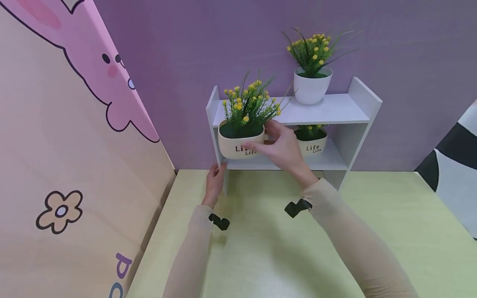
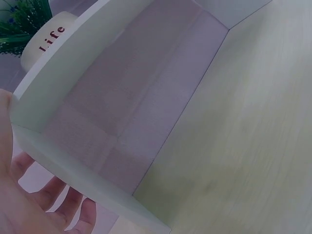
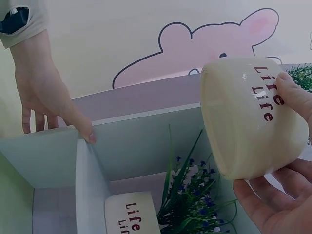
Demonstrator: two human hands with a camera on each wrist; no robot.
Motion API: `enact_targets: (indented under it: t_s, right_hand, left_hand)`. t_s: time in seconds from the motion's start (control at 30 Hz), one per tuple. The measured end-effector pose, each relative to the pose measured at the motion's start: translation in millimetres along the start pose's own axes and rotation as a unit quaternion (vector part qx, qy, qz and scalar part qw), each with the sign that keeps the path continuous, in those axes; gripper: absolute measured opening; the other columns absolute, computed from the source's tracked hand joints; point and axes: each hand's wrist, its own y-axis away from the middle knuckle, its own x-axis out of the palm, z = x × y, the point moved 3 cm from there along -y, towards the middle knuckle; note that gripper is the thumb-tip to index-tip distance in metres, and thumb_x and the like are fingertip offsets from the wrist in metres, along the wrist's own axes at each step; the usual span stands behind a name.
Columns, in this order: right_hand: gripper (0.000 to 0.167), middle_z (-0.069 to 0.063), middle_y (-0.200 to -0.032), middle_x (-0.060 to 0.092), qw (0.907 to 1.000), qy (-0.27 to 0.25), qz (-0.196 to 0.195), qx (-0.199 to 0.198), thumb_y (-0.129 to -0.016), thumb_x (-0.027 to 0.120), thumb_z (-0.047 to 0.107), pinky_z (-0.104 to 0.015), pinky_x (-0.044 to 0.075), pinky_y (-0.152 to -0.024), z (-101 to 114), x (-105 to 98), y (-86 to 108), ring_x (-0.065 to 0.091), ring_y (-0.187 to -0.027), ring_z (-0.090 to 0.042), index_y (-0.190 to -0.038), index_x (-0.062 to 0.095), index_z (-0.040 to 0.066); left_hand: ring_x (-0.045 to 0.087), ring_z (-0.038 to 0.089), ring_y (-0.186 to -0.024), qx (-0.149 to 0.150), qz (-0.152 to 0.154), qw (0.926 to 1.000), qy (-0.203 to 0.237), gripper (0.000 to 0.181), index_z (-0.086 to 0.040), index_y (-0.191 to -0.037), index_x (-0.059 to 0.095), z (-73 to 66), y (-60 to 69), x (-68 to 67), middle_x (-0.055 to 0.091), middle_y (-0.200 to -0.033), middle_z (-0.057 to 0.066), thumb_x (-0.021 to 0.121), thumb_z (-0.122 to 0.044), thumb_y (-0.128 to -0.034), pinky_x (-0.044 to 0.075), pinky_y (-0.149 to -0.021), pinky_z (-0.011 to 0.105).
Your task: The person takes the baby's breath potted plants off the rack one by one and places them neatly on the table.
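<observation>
My right hand holds a cream flowerpot marked "Life", thumb on its front and fingers around its far side. Yellow flowers and grass-like leaves fill this pot, which is raised in front of the left part of a white two-tier shelf. Down at the shelf's left side panel, my left hand grips the board; the right wrist view shows the thumb on its inner side and the fingers outside. Behind the raised pot, on the lower tier, stands another cream pot with blue-purple flowers, hidden in the head view.
A white pot of yellow flowers stands on the top tier, toward the right. Below it, a cream "Life" pot sits on the lower tier. The shelf stands on a pale table against a purple wall; a printed panel flanks the left.
</observation>
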Motion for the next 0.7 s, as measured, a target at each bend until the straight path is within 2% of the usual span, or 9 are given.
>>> enact_targets:
  t_s: [0.4,0.53,0.7]
  right_hand:
    - [0.072,-0.006,-0.142,0.070,0.9992,-0.036,-0.002,-0.016,-0.084,0.093,0.020,-0.041,0.060,-0.100,-13,10,7.7,0.069,-0.128,-0.024,-0.148,0.060,0.014]
    - [0.073,-0.007,-0.140,0.071,0.9991,-0.041,0.002,-0.008,-0.083,0.094,0.020,-0.041,0.061,-0.099,-19,14,12.3,0.070,-0.127,-0.025,-0.148,0.061,0.014]
    - [0.073,-0.010,-0.140,0.071,0.9988,-0.043,0.007,0.022,-0.082,0.095,0.024,-0.042,0.060,-0.101,-28,19,18.0,0.070,-0.127,-0.026,-0.145,0.062,0.011]
  left_hand:
    - [0.052,0.039,-0.145,-0.013,-0.007,0.9998,-0.010,0.060,-0.009,-0.149,0.054,-1.7,-0.6,1.1,0.055,-0.156,0.022,0.054,-0.053,-0.1077,0.040,-0.121,0.059]
    - [0.050,0.038,-0.148,-0.031,-0.009,0.9993,-0.018,0.062,-0.011,-0.152,0.052,-0.2,-2.0,0.4,0.052,-0.160,0.019,0.053,-0.054,-0.1075,0.039,-0.123,0.058]
    - [0.046,0.037,-0.152,-0.043,-0.016,0.9988,-0.017,0.061,-0.012,-0.155,0.051,0.0,-2.8,0.0,0.049,-0.163,0.017,0.052,-0.052,-0.1085,0.037,-0.125,0.057]
